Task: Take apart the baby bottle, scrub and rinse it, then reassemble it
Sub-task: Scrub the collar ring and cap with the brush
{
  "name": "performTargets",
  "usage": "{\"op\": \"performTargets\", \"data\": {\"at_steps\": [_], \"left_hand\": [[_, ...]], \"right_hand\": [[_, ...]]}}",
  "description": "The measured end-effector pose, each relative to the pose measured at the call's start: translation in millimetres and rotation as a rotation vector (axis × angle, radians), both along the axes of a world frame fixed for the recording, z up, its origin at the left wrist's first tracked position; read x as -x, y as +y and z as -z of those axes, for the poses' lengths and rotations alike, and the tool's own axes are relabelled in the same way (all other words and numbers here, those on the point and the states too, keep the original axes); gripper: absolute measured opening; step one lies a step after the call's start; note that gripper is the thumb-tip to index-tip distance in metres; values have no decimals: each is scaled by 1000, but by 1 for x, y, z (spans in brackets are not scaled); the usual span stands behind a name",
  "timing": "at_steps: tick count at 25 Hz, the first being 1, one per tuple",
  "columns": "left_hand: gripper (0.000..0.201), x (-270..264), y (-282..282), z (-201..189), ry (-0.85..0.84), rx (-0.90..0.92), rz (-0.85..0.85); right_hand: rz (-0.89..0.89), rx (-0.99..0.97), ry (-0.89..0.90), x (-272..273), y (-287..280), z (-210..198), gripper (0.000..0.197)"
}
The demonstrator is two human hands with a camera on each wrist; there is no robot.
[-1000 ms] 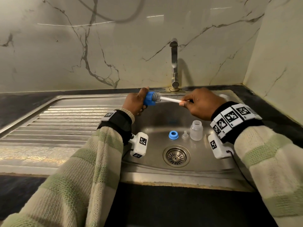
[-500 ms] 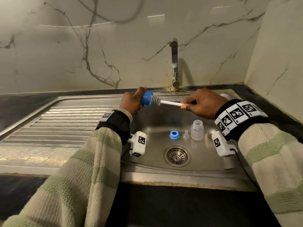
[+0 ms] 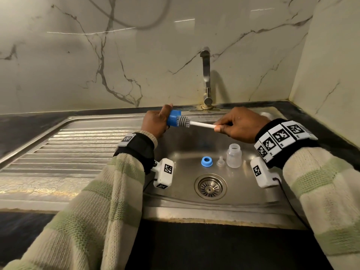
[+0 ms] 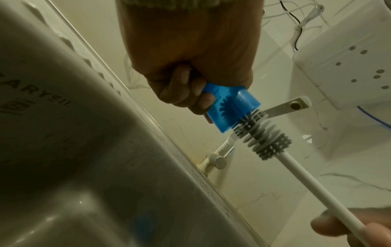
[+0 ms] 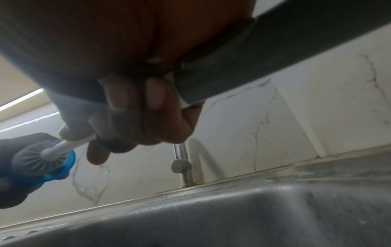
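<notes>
My left hand (image 3: 155,121) grips a translucent blue bottle cap (image 3: 174,119) on its side above the sink, mouth facing right. My right hand (image 3: 241,124) pinches the white handle of a bottle brush (image 3: 202,125); its grey bristle head (image 3: 184,122) sits half inside the cap. The left wrist view shows the blue cap (image 4: 230,108) with the bristles (image 4: 260,135) partly within it. In the right wrist view the brush head (image 5: 40,160) fills the cap's mouth. On the sink floor stand the clear bottle body (image 3: 234,155), the clear nipple (image 3: 220,162) and the blue collar ring (image 3: 206,161).
The steel sink basin (image 3: 175,152) has a drain (image 3: 210,186) near its front. A tap (image 3: 206,75) rises behind it, with no water running. A ribbed draining board (image 3: 78,149) lies to the left. Marble walls stand behind and to the right.
The brush has drawn back to the right, so more of the bristle head shows outside the cap. Both hands have drifted slightly apart and upward.
</notes>
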State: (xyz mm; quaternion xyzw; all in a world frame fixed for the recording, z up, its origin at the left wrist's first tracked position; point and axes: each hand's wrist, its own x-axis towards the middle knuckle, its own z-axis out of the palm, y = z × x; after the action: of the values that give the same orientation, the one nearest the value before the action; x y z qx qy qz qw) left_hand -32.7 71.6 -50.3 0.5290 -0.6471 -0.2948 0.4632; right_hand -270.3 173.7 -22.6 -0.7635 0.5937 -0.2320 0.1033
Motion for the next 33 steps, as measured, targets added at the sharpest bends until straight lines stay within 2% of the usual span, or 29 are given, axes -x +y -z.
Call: {"op": "performTargets", "data": {"at_steps": [5,8,10,12,14,16,18,22,24,27,30,33], "left_hand": [[51,10,2,1,80,-96,33],[53,7,0,2,93,-80,-2],[55,3,-3,5,85,-46,-51],[56,3,-4,8,73,-30,-75],[52,2,-7,11,160,-53,-59],[53,3,-11,12,261,-87,5],[55,5,-14,15,327,-116,66],[35,9,-12,15,380,-107,115],[33,9,-12,16,445,-118,140],[43,8,-11,13,556,-141,178],[47,8,-8,7,666,-189,190],[46,10,-5,2,686,-238,173]], "right_hand": [[106,30,77,6,-2,-3,24],[51,94,5,-1,-1,-1,22],[16,34,-2,-1,0,-1,22],[69,-53,96,8,0,-1,20],[181,-83,219,17,-2,-1,20],[261,1,126,20,-5,-1,22],[246,74,-7,12,-5,-2,24],[121,-38,-94,-6,2,2,23],[121,-71,-113,-6,3,3,21],[122,-25,-55,-5,1,2,25],[81,-22,-123,-6,1,3,24],[100,2,-108,-7,0,4,26]]}}
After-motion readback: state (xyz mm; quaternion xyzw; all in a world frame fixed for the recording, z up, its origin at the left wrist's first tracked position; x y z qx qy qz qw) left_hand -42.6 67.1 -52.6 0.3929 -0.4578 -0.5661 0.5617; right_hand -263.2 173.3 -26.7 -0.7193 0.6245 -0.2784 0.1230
